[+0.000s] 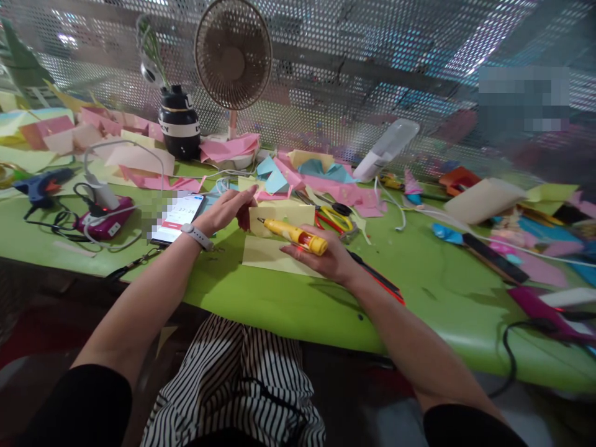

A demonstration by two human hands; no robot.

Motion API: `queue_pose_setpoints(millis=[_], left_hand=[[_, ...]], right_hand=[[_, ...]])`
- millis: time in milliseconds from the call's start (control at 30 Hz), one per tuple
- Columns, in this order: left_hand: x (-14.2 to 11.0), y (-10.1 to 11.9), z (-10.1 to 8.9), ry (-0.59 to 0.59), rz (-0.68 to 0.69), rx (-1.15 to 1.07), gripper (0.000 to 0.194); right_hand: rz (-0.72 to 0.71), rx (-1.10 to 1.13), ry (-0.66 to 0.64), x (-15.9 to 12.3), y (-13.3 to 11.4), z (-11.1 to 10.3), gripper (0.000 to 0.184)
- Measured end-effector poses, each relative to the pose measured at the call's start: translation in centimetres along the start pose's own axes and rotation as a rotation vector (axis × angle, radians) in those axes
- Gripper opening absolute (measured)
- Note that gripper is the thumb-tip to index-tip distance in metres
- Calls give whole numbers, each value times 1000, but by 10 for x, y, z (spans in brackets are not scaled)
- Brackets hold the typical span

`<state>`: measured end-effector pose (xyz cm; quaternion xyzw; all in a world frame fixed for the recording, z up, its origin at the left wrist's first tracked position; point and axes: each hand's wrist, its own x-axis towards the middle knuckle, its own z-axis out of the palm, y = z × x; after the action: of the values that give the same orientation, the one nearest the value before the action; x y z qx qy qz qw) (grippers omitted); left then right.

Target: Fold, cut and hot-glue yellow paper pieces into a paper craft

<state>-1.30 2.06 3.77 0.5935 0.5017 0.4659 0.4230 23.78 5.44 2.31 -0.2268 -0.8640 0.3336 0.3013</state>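
My right hand point(328, 254) is wrapped round a yellow pen-shaped tool point(288, 233). Its dark pointed tip faces left, and a red glow shows near its back end. Behind the tip stands the raised part of a pale yellow paper point(298, 214); a flat pale yellow part point(261, 256) lies in front, and I cannot tell whether the two are one folded sheet. At the left edge of the raised part, the fingers of my left hand point(230, 208) are closed on the paper, partly in shadow. That wrist wears a light grey watch band.
To the left are a lit phone point(179, 217), a purple power strip point(109, 218) and a dark blue glue gun point(41, 186). Scissors and pliers point(338, 217) lie behind my right hand. A fan point(233, 56), a black jar point(179, 124) and many coloured paper pieces line the back.
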Motion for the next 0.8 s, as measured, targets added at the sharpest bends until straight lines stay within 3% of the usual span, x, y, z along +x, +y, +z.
queue_pose_setpoints(millis=[800], left_hand=[[-1,4,1,-6,-24,30,54]], right_hand=[[6,49,-3,-2,5,3,39]])
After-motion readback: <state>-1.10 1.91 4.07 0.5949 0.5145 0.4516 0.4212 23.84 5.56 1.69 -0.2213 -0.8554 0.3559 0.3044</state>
